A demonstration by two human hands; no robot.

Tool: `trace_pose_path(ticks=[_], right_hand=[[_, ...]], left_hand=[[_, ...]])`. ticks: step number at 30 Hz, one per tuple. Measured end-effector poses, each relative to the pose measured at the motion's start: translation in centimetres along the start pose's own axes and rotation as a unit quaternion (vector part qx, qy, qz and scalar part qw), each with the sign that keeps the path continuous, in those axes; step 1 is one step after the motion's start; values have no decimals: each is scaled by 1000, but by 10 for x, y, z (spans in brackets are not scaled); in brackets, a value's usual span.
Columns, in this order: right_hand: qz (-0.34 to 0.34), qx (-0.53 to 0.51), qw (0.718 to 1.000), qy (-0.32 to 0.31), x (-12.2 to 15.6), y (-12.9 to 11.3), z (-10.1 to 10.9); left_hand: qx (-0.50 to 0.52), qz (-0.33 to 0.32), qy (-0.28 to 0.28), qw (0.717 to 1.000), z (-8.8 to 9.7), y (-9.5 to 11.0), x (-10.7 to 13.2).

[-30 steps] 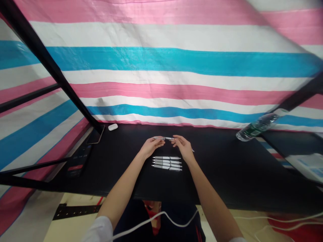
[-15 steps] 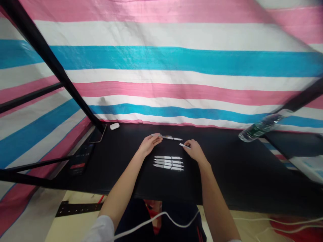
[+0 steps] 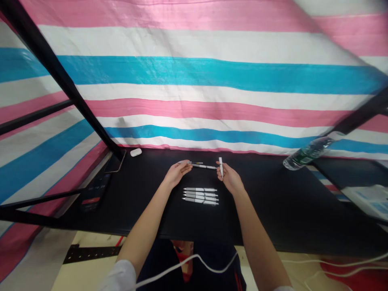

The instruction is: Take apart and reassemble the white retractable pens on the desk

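My left hand point(image 3: 177, 173) is closed around a slim pen part, a grey pen front section with a thin refill point(image 3: 197, 163) sticking out to the right. In my right hand point(image 3: 230, 178) a short white pen barrel point(image 3: 221, 165) stands nearly upright, pinched between thumb and fingers. Behind and between the hands, a white-and-grey pen point(image 3: 204, 166) lies on the black table. Nearer to me, several matching pens point(image 3: 200, 196) lie side by side in a row, grey tips pointing left.
On the black table point(image 3: 266, 210) a white earbud case point(image 3: 136, 152) lies at the back left. Phones point(image 3: 116, 161) lie by the left frame bar point(image 3: 91, 125). A clear water bottle point(image 3: 309, 152) lies tilted at right. A white cable point(image 3: 182, 264) crosses my lap.
My right hand has turned the white barrel from lying nearly level to standing nearly upright. My left hand keeps its hold with little movement. The view has shifted slightly.
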State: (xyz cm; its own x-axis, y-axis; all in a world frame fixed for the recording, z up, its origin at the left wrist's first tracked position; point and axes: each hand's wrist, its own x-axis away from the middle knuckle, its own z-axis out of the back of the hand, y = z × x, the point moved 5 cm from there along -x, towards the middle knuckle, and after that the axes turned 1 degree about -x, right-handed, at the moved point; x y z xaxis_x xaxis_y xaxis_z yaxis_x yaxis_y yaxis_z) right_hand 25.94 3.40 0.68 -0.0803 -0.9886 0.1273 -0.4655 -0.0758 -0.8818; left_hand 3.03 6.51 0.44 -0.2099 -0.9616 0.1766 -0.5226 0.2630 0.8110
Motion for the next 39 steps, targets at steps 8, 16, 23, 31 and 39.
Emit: trace_pose_path(ticks=[8,16,23,31,39], right_hand=[[36,10,999,6,1,2,0],[71,81,994,4,2,-1,-1],[167,184,969,4,4,-9,-5],[269,345,899,18,11,-16,-9],[274,361,891,-14,22,-21,-24]], left_hand=[[0,2,-1,1000,0,-1,0],[-6,3,-8,1000,1,-3,-1],[-1,0,-5,1000,0,-1,0],[0,-1,-10,1000,-1,0,1],[-19,6,-14,1000,-4,-4,1]])
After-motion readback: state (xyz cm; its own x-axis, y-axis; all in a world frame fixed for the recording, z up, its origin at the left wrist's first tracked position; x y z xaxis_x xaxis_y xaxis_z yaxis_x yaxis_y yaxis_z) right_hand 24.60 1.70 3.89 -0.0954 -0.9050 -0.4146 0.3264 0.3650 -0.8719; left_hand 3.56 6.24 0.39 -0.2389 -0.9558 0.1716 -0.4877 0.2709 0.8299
